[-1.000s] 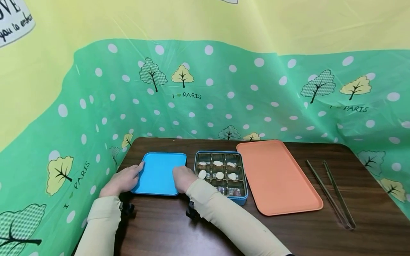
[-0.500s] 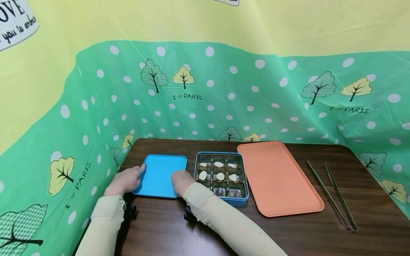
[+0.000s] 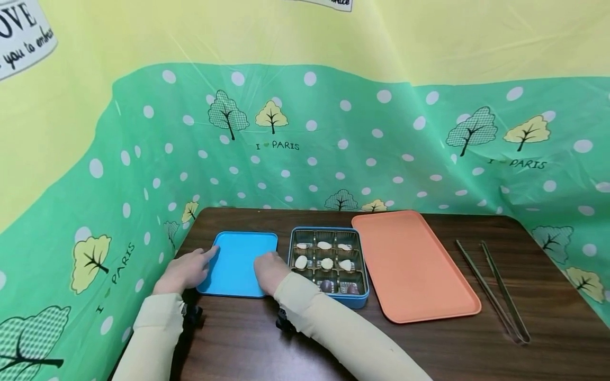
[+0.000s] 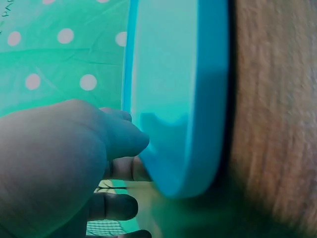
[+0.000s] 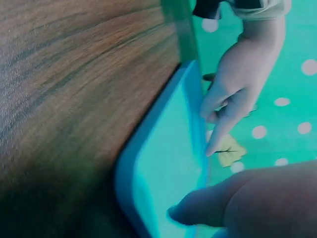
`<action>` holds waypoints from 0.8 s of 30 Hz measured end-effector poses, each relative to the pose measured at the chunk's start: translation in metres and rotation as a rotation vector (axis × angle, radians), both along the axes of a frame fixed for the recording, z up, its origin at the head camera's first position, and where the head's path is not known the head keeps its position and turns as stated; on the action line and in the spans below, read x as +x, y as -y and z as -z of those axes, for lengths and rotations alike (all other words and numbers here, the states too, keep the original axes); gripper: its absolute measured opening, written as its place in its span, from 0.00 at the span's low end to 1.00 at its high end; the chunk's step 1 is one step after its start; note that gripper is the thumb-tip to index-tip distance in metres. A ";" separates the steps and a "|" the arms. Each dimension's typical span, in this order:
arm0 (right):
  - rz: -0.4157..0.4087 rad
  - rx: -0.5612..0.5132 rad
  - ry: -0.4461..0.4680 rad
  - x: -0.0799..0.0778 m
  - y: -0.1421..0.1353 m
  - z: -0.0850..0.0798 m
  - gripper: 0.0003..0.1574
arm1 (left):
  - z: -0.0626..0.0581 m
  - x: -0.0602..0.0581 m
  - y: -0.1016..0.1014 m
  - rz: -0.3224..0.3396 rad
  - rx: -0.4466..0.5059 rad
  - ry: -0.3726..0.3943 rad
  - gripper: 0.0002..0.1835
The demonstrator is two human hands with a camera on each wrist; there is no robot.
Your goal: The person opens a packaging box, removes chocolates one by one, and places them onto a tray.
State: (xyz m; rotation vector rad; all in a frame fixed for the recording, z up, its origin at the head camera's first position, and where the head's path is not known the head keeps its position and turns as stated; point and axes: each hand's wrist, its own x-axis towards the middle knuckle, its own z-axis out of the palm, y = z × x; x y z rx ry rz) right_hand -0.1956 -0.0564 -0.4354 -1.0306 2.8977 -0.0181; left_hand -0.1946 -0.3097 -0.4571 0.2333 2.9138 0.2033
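A square blue lid (image 3: 238, 267) with a raised rim lies on the table. At its left edge my left hand (image 3: 186, 271) holds on, thumb (image 4: 131, 141) over the rim and fingers along the side. My right hand (image 3: 270, 271) grips the opposite edge, its thumb (image 5: 198, 206) on top and the other fingers hidden. Just right of that hand stands an open blue box (image 3: 350, 301) with a gold compartment insert. Small white pieces (image 3: 326, 263) sit in its back and middle rows. Dark pieces (image 3: 351, 288) show in the front row, partly covered by my right sleeve.
An orange tray (image 3: 414, 270) lies against the box's right side. Farther right, metal tongs (image 3: 500, 301) rest with their arms spread and tips pointing away. A green dotted curtain (image 3: 310, 174) closes off the back and left of the brown table (image 3: 238, 338).
My left hand has shifted slightly right, farther over the lid's edge. The right hand has edged a little left on its side. The box, tray and tongs stay in place.
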 end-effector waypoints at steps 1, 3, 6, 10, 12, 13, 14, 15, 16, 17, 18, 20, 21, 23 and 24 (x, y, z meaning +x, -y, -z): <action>-0.008 -0.023 -0.006 0.001 -0.003 -0.003 0.18 | -0.001 0.001 0.000 0.002 0.002 -0.017 0.33; -0.029 -0.089 -0.018 0.003 -0.012 -0.011 0.15 | -0.003 0.001 -0.002 0.006 0.009 -0.067 0.34; -0.045 -0.219 0.001 0.008 -0.030 -0.026 0.07 | -0.010 0.002 -0.010 0.023 0.070 -0.162 0.34; -0.066 -0.380 0.000 0.014 -0.062 -0.045 0.23 | -0.021 0.003 -0.031 0.100 0.260 -0.246 0.31; -0.066 -0.449 -0.006 0.016 -0.082 -0.052 0.26 | -0.025 0.004 -0.046 0.165 0.358 -0.249 0.29; -0.061 -0.472 -0.009 0.016 -0.093 -0.054 0.27 | -0.027 0.004 -0.054 0.194 0.396 -0.234 0.29; -0.054 -0.492 -0.018 0.017 -0.104 -0.056 0.27 | -0.029 0.005 -0.062 0.220 0.429 -0.215 0.29; -0.045 -0.507 -0.029 0.017 -0.116 -0.057 0.28 | -0.031 0.006 -0.070 0.238 0.451 -0.190 0.30; -0.034 -0.519 -0.041 0.017 -0.128 -0.059 0.28 | -0.033 0.006 -0.078 0.248 0.467 -0.160 0.31; -0.022 -0.527 -0.060 0.017 -0.140 -0.060 0.28 | -0.036 0.006 -0.086 0.256 0.478 -0.127 0.32; -0.008 -0.535 -0.075 0.016 -0.153 -0.060 0.29 | -0.038 0.007 -0.093 0.257 0.482 -0.097 0.34; 0.029 -0.548 -0.095 0.016 -0.179 -0.061 0.30 | -0.042 0.007 -0.107 0.250 0.481 -0.042 0.37; 0.051 -0.558 -0.095 0.016 -0.193 -0.062 0.31 | -0.043 0.006 -0.113 0.247 0.478 -0.022 0.39; 0.101 -0.557 -0.088 0.016 -0.219 -0.063 0.31 | -0.042 0.004 -0.123 0.247 0.492 0.011 0.41; 0.131 -0.547 -0.091 0.016 -0.233 -0.063 0.31 | -0.041 0.004 -0.127 0.251 0.498 0.016 0.41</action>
